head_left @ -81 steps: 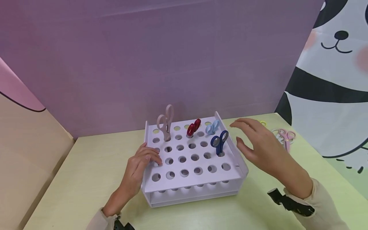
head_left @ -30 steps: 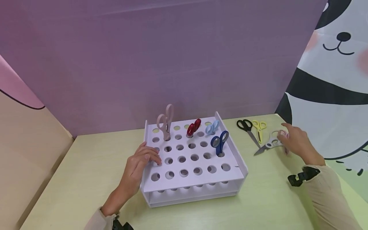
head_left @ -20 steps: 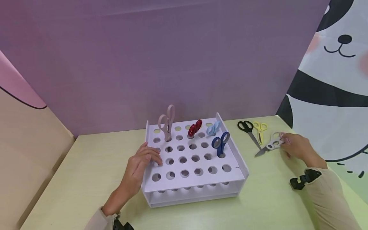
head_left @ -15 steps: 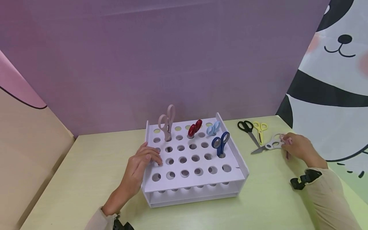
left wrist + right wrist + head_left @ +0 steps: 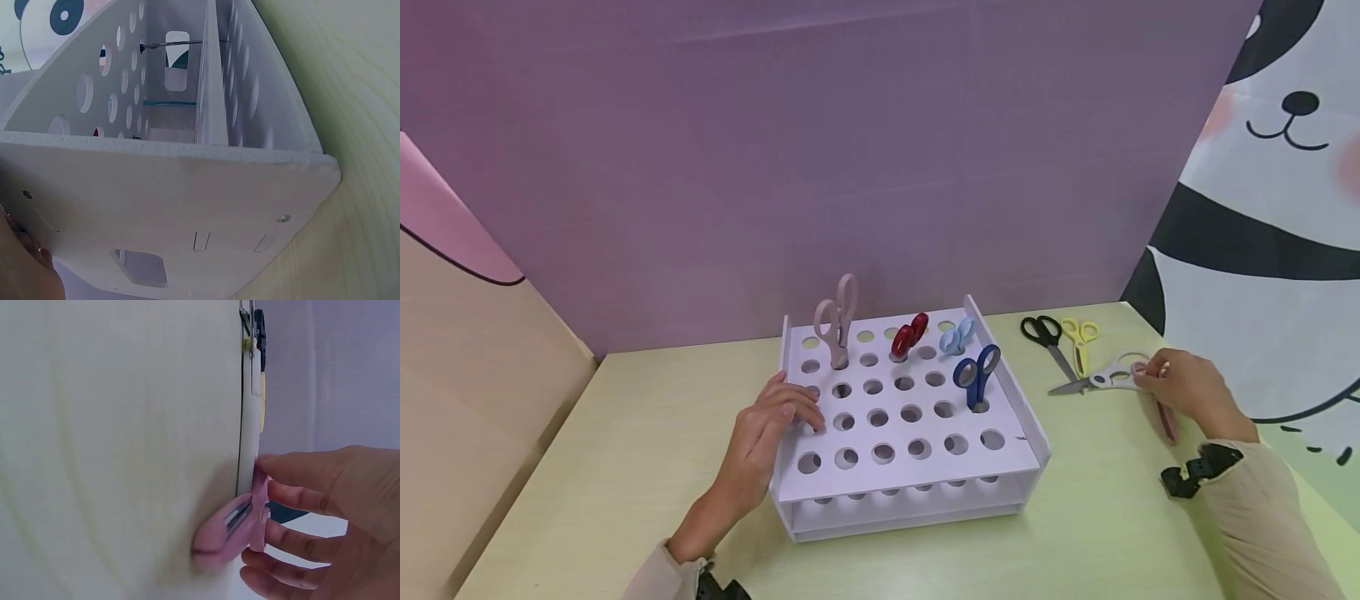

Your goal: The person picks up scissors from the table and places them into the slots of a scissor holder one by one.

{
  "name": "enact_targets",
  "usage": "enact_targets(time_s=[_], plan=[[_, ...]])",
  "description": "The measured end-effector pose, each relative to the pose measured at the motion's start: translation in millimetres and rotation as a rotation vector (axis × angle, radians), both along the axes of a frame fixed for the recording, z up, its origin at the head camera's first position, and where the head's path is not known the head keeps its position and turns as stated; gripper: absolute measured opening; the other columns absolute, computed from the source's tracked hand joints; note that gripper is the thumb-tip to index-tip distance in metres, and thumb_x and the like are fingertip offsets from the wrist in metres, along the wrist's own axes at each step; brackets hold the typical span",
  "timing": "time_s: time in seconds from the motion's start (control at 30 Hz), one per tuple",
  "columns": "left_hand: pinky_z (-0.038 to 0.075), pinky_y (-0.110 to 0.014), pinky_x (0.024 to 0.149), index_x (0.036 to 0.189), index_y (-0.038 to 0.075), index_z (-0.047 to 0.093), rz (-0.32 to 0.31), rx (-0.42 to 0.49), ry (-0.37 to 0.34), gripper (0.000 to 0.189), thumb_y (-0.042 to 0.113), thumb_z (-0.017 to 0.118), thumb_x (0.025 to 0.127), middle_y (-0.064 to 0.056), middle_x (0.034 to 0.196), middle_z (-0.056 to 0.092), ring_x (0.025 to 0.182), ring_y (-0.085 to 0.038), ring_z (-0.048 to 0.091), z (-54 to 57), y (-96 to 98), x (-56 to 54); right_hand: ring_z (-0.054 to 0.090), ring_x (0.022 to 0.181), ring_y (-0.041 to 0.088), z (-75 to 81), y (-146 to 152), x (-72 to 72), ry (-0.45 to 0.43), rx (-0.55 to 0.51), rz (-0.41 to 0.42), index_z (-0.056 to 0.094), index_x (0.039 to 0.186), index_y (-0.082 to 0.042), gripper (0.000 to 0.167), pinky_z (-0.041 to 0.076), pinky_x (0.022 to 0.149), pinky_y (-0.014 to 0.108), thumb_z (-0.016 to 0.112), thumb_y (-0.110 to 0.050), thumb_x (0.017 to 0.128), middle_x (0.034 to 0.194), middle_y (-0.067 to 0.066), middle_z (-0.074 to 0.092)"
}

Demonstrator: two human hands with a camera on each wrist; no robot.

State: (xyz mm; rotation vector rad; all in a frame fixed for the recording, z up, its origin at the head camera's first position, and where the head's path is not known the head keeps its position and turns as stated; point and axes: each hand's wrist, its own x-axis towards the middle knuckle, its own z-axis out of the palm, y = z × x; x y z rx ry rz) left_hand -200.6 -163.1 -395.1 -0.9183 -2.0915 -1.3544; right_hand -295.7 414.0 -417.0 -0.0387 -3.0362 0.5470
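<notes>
My left hand (image 5: 767,429) lies over the left side of a white rack (image 5: 898,479) with rows of round holes, its fingers bent over the side wall. At the right, my right hand (image 5: 1195,387) pinches pink scissors (image 5: 228,534) by the handles. Their pink blade end points toward the table's front in the head view. White-handled scissors (image 5: 1116,379) lie right beside the pinched ones, partly overlapped by the fingers. Standing in the rack are beige-pink scissors (image 5: 835,325), red-handled scissors (image 5: 908,336), light blue scissors (image 5: 957,336) and dark blue scissors (image 5: 976,375).
Black-handled scissors (image 5: 1042,330) and yellow scissors (image 5: 1079,333) lie on the pale wooden table (image 5: 647,433) right of the rack, near the white-handled pair. Behind the table rises a purple backdrop (image 5: 775,167). A panda-print panel (image 5: 1262,317) borders the right side.
My right hand has moved from beside the rack to the scissors at the right and taken the pink pair, turning its blades frontward. The white-handled pair has swivelled slightly. The left hand stays put.
</notes>
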Motion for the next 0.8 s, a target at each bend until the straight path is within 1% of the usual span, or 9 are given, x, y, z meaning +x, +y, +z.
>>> enact_targets(time_s=[0.03,0.1,0.2,0.27,0.37,0.47,0.6,0.7,0.8], plan=[[0.021,-0.040,0.121,0.080,0.007,0.071,0.000,0.001,-0.001,0.041,-0.003,0.036,0.099,-0.003,0.090,0.071,0.105,-0.019,0.062,0.0,0.2,0.1,0.052,0.079,0.036,0.4,-0.5,0.5,0.008,-0.004,-0.003,0.060,0.097,0.006,0.031,0.043,0.061,0.039,0.065,-0.025,0.094,0.087,0.021,0.059],[0.020,-0.039,0.121,0.080,0.007,0.071,0.001,0.002,-0.004,0.041,-0.003,0.036,0.099,-0.003,0.090,0.071,0.105,-0.020,0.062,0.1,0.4,0.1,0.052,0.083,0.039,0.2,-1.6,1.1,0.021,-0.008,-0.011,0.059,0.098,0.007,0.034,0.045,0.062,0.042,0.067,-0.026,0.093,0.091,0.025,0.058],[0.020,-0.040,0.121,0.080,0.007,0.071,0.001,0.000,-0.005,0.041,-0.003,0.036,0.099,-0.003,0.090,0.071,0.105,-0.023,0.062,-0.1,0.5,0.2,0.047,0.096,0.051,-0.9,-3.3,0.8,-0.010,-0.015,-0.037,0.051,0.114,0.012,0.051,0.048,0.071,0.058,0.064,-0.033,0.095,0.106,0.036,0.050],[0.020,-0.040,0.121,0.080,0.007,0.071,0.002,-0.002,-0.004,0.041,-0.003,0.036,0.099,-0.003,0.090,0.071,0.105,-0.025,0.062,-0.4,0.5,0.1,0.040,0.106,0.060,-1.6,-4.1,0.3,-0.051,-0.012,-0.048,0.042,0.127,0.013,0.061,0.044,0.081,0.071,0.059,-0.036,0.096,0.115,0.043,0.043],[0.021,-0.040,0.121,0.080,0.007,0.071,0.003,-0.004,-0.001,0.041,-0.002,0.036,0.099,-0.003,0.090,0.071,0.105,-0.024,0.062,-0.9,0.4,0.0,0.037,0.114,0.065,-2.0,-4.5,-0.5,-0.090,0.021,-0.027,0.036,0.136,0.013,0.066,0.037,0.090,0.078,0.055,-0.038,0.098,0.122,0.045,0.042],[0.021,-0.040,0.121,0.080,0.007,0.071,0.004,-0.005,0.002,0.041,-0.002,0.036,0.099,-0.002,0.090,0.071,0.105,-0.022,0.062,-1.1,0.5,-0.3,0.046,0.108,0.060,-1.9,-4.5,-0.6,-0.074,0.043,0.009,0.044,0.131,0.012,0.057,0.039,0.090,0.075,0.056,-0.033,0.098,0.115,0.040,0.052],[0.021,-0.041,0.121,0.080,0.007,0.071,0.005,-0.005,0.008,0.041,-0.002,0.036,0.099,-0.003,0.090,0.071,0.105,-0.023,0.063,-1.5,0.4,-0.5,0.053,0.092,0.049,-1.8,-2.7,-0.3,-0.029,0.021,0.027,0.052,0.122,0.013,0.049,0.046,0.077,0.063,0.060,-0.028,0.097,0.099,0.030,0.059],[0.021,-0.041,0.121,0.080,0.007,0.071,0.005,-0.003,0.009,0.041,-0.003,0.036,0.099,-0.003,0.090,0.071,0.104,-0.026,0.063,-1.5,0.1,-0.2,0.054,0.089,0.045,-0.8,-1.4,0.7,-0.013,0.000,0.015,0.055,0.119,0.012,0.047,0.047,0.068,0.054,0.061,-0.028,0.096,0.098,0.029,0.060],[0.021,-0.041,0.121,0.080,0.007,0.071,0.004,0.002,0.004,0.041,-0.003,0.036,0.099,-0.003,0.090,0.071,0.104,-0.025,0.063,-0.7,-0.1,0.4,0.054,0.088,0.045,2.1,-2.4,1.8,0.014,-0.012,-0.007,0.055,0.119,0.010,0.046,0.047,0.065,0.050,0.063,-0.029,0.095,0.100,0.030,0.059]])
